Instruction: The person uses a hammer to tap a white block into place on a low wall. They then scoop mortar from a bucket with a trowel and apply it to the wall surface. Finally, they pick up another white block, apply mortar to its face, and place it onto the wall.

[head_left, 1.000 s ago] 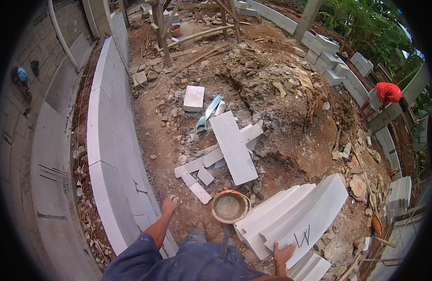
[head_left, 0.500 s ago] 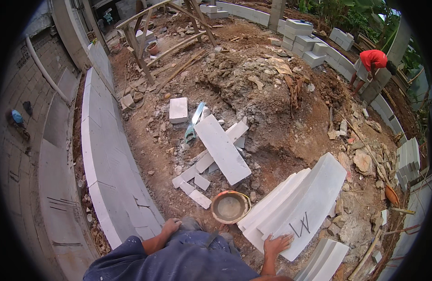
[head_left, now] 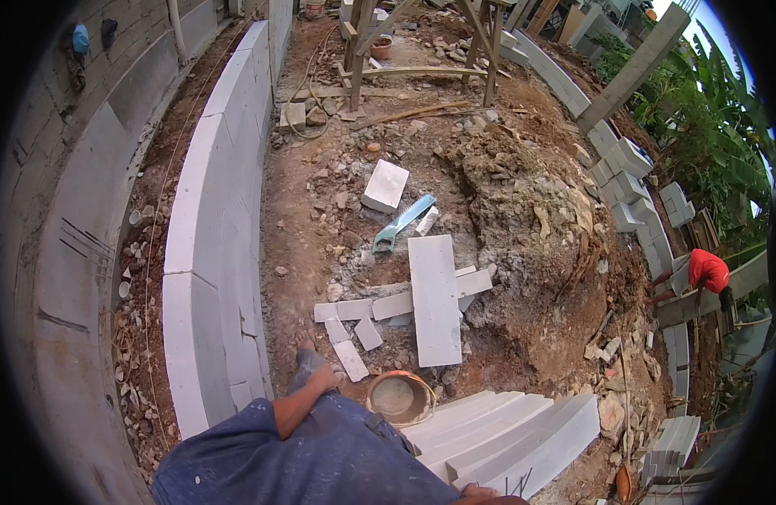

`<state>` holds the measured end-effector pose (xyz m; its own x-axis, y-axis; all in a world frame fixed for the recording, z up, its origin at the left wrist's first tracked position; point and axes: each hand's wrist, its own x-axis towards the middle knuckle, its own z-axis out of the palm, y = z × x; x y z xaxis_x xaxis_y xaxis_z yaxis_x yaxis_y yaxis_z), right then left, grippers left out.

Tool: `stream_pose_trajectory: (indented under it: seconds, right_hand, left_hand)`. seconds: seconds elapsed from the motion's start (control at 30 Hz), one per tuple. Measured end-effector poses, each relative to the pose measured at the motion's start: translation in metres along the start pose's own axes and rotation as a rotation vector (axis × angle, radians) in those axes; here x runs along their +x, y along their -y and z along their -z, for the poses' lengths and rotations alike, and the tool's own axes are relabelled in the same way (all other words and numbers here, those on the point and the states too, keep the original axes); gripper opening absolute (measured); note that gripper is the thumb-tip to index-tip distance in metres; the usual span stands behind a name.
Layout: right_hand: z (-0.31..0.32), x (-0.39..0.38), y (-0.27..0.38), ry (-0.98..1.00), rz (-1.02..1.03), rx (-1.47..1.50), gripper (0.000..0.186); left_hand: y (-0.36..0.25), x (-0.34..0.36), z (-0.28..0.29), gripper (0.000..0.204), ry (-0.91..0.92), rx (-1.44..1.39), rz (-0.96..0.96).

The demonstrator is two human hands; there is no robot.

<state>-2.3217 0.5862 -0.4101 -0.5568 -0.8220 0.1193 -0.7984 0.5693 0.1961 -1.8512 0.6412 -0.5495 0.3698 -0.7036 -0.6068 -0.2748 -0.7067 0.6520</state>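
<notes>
Resting over my bent knee, my left hand [head_left: 324,378] holds nothing, its fingers lying loosely. At the lower edge only part of my right hand [head_left: 479,490] shows, laid against the front of a pale grey lightweight block [head_left: 539,450] with dark marks on it. That block leans in a row with several more white blocks [head_left: 481,421]. Between my hands stands a round bucket [head_left: 400,398] with an orange rim, grey inside. Beyond it a long white block [head_left: 435,299] lies across several cut pieces [head_left: 354,309]. A teal-handled handsaw [head_left: 403,224] lies near a squarish block [head_left: 385,186].
A white block wall [head_left: 211,252] runs along my left. Ahead are a wooden trestle [head_left: 422,71] and a rubble mound [head_left: 531,202]. At far right a person in a red shirt [head_left: 708,271] bends by a low block wall [head_left: 657,244]. Stacked blocks [head_left: 674,442] stand at lower right.
My view has turned to the left, so the scene appears rotated. The right hand, earlier fully visible and spread on the marked block, is now mostly below the frame. The left hand stays on my knee.
</notes>
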Motion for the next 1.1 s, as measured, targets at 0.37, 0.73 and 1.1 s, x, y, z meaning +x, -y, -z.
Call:
stream_pose_trajectory:
  seconds: [0.37,0.73,1.1]
  right_hand:
    - [-0.013,0.036,0.225,0.622,0.885,-0.222,0.03]
    - [0.049,-0.018,0.635,1.188,0.386,0.409,0.029]
    - [0.1,0.006,1.085,1.086,0.933,0.495,0.024]
  left_hand:
    - [0.016,0.12,0.236,0.023,-0.274,-0.591,0.4]
    - [0.024,0.237,0.379,0.042,-0.596,-0.767,0.418]
    - [-0.034,0.381,0.609,0.039,-0.851,-0.646,0.339]
